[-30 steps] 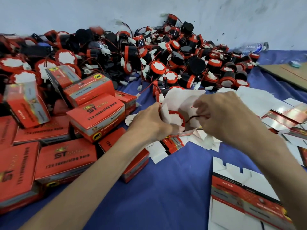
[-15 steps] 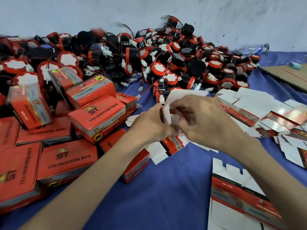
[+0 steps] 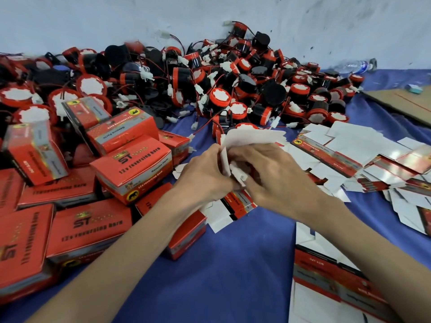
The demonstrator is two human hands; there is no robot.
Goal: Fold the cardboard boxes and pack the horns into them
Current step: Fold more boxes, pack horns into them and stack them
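Above the blue tabletop (image 3: 233, 276), left hand (image 3: 205, 173) and right hand (image 3: 275, 176) both grip a half-folded cardboard box (image 3: 251, 137), white flaps up, contents hidden. Loose horns (image 3: 219, 99) lie piled behind; closed boxes (image 3: 133, 166) stacked left.

box (image 3: 253, 138) contents hidden by hands, bottle (image 3: 356, 66) label blurred

Round plastic horns (image 3: 219, 99) are red and black with white faces and red-and-black wires. The folded cardboard boxes (image 3: 134, 170) are red, lettered in black — a grey band, yellow-and-black emblem. Flat box blanks (image 3: 349, 145) show white insides; the cloth-covered table (image 3: 233, 276) is deep blue.
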